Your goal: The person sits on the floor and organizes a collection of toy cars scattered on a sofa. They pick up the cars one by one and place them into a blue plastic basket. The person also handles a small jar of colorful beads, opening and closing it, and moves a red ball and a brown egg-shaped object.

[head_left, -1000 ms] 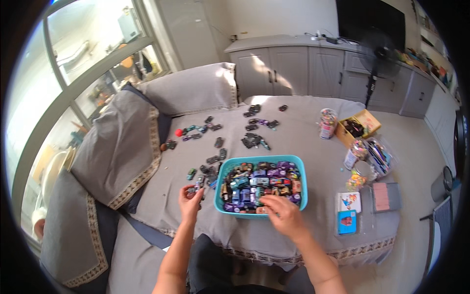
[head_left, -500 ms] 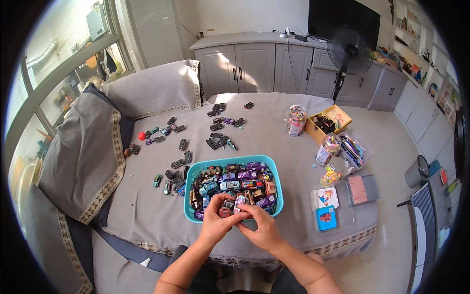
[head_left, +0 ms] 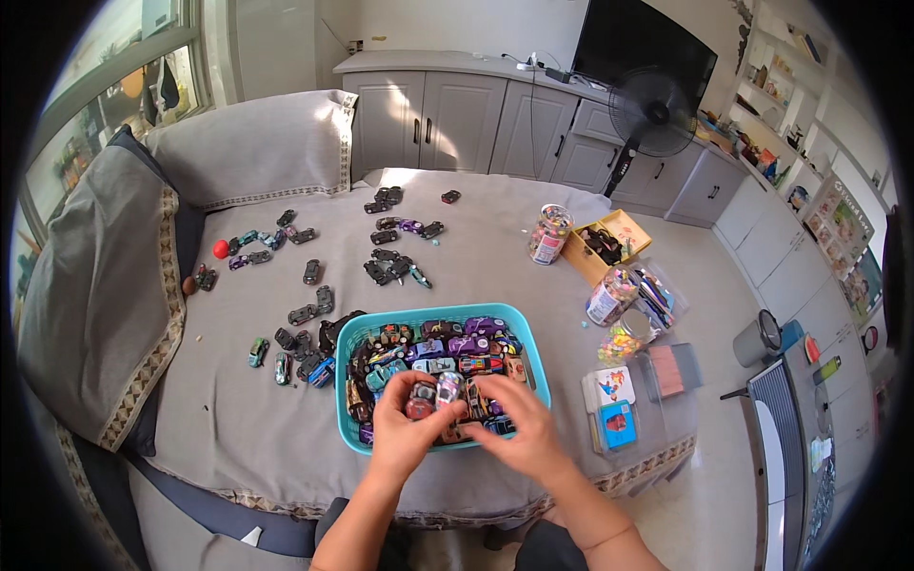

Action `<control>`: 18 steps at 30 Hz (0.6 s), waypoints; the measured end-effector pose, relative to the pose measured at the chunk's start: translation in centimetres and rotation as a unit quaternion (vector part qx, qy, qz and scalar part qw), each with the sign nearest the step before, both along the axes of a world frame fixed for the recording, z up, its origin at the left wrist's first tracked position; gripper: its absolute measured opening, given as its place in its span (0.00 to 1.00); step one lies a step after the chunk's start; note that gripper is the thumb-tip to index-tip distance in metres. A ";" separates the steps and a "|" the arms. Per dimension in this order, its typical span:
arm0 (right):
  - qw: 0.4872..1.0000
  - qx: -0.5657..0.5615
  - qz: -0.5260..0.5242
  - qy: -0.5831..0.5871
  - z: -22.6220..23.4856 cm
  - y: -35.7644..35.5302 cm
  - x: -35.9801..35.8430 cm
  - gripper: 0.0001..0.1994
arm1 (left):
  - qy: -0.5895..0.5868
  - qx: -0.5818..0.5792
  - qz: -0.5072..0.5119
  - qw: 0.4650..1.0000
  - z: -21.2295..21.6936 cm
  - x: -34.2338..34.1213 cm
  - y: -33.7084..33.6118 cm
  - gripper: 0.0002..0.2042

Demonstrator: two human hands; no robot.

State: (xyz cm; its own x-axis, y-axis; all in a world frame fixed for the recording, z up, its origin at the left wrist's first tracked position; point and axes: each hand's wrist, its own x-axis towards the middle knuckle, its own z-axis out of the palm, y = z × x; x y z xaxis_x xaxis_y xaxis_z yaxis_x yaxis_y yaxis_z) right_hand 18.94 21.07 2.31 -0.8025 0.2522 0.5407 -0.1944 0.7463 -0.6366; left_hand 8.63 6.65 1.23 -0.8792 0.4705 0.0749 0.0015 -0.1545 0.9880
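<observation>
My left hand (head_left: 405,440) is closed around two small toy cars over the front part of a turquoise basket. One is a dark red toy car (head_left: 420,401); beside it, by my thumb, is a silvery white toy car (head_left: 448,388). Just to the right, my right hand (head_left: 526,430) has its thumb and fingers apart, with nothing visible between them. Packed rows of toy cars, among them a pale blue one (head_left: 435,365) and a purple one (head_left: 484,326), fill the turquoise basket (head_left: 541,366). My hands hide some of the cars at its front.
Dark toy cars (head_left: 311,272) lie scattered on the grey cloth left of and beyond the basket, near a red ball (head_left: 221,248). To the right are candy jars (head_left: 549,236), an open yellow box (head_left: 636,228), and a blue card pack (head_left: 617,424). A fan (head_left: 655,112) stands behind.
My right hand has drawn back from the toy cars and its fingers have spread; before, it touched the pale car. The cars stay in my left hand. The whole view has shifted.
</observation>
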 end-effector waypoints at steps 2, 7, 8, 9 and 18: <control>0.999 0.020 0.024 -0.038 -0.7 -1.3 -0.1 0.34 | -0.043 -0.004 -0.022 0.999 0.3 0.7 -0.2 0.21; 0.995 -0.045 0.029 -0.079 -1.3 -2.2 0.3 0.35 | 0.025 -0.055 -0.022 0.998 0.3 1.0 -1.0 0.22; 0.998 -0.023 0.021 -0.057 -1.2 -2.3 0.2 0.35 | 0.035 -0.059 -0.019 0.997 0.3 1.0 -1.1 0.23; 0.999 0.000 0.014 -0.035 -1.0 -2.4 0.0 0.35 | 0.045 -0.063 -0.015 0.997 0.3 1.1 -1.1 0.23; 0.998 0.056 -0.020 -0.003 -2.1 -1.9 0.1 0.37 | 0.145 -0.090 0.007 0.985 -0.3 1.6 -0.5 0.23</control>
State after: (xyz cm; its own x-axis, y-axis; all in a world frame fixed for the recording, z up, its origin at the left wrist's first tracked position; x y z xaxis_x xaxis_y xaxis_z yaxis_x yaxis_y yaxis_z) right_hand 19.02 19.21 0.19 -0.7966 0.2235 0.5617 -0.1584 0.8196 -0.5506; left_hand 10.26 6.12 0.96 -0.8397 0.4868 0.2407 0.2886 0.0247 0.9571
